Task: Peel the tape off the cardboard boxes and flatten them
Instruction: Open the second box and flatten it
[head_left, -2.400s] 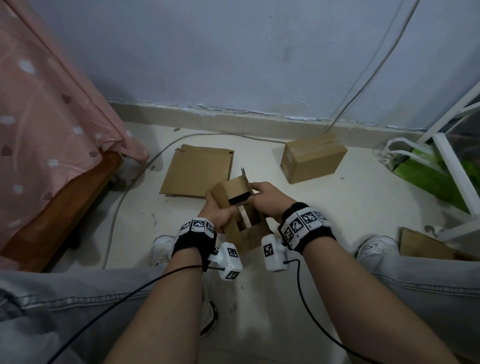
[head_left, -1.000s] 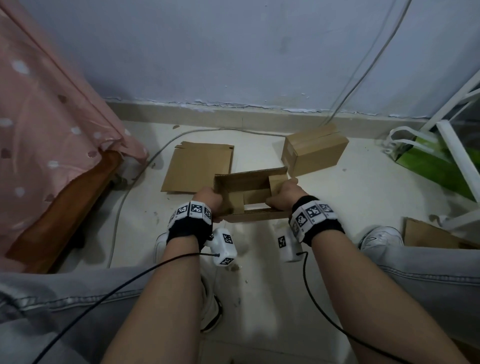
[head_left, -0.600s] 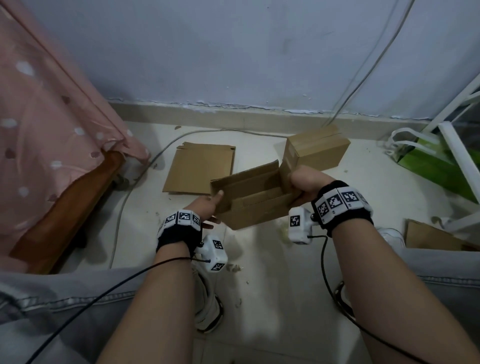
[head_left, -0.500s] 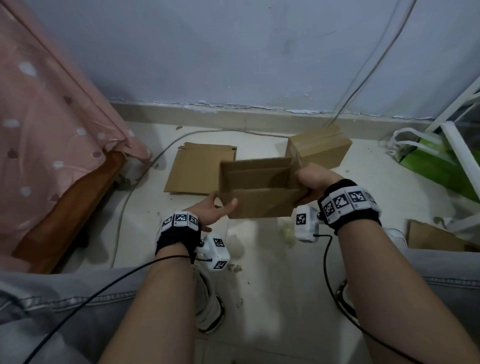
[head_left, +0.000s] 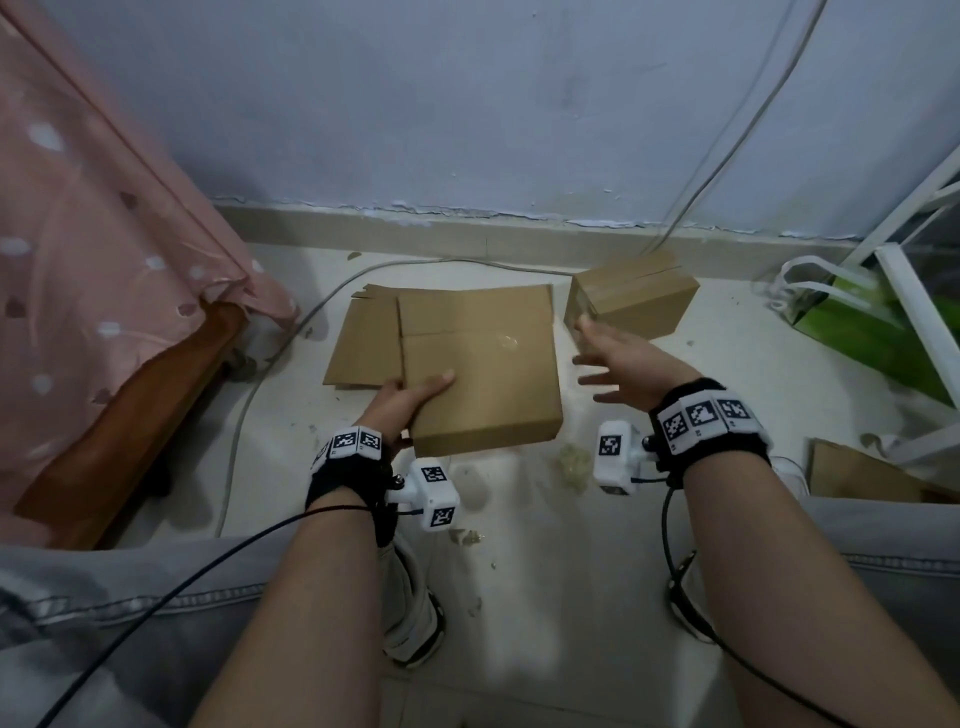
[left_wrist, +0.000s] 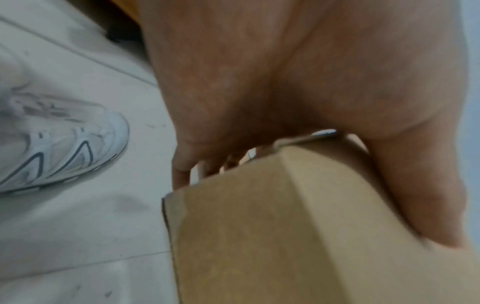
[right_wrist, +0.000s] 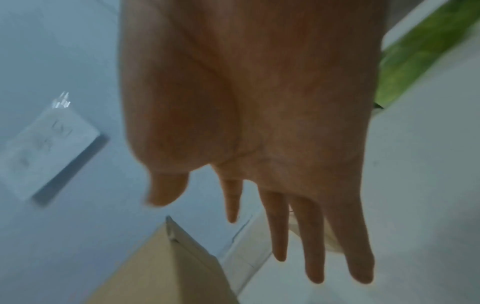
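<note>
Half a second earlier both hands held the opened box upright; now the flattened box (head_left: 480, 371) lies level, held by the left hand (head_left: 402, 402) alone, and the right hand (head_left: 626, 366) has let go and moved toward the taped box (head_left: 631, 299). Left hand: thumb on top of the near left corner of the flattened box, fingers underneath, pinching the cardboard, as the left wrist view (left_wrist: 298, 226) confirms. Flattened box: held above the floor (head_left: 519, 571), overlapping the far flat cardboard (head_left: 363, 343) that lies on the floor. Right hand: fingers (right_wrist: 314, 236) straight and slightly spread, holding nothing, fingertips near the taped box but not clearly touching it. Taped box: upright on the floor beside the wall (head_left: 467, 104), its tape seam visible on top. Also visible: pink curtain (head_left: 93, 234) at left, green bag (head_left: 872, 327) at right, white shoe (left_wrist: 59, 148), scraps (head_left: 571, 462) on the floor.
</note>
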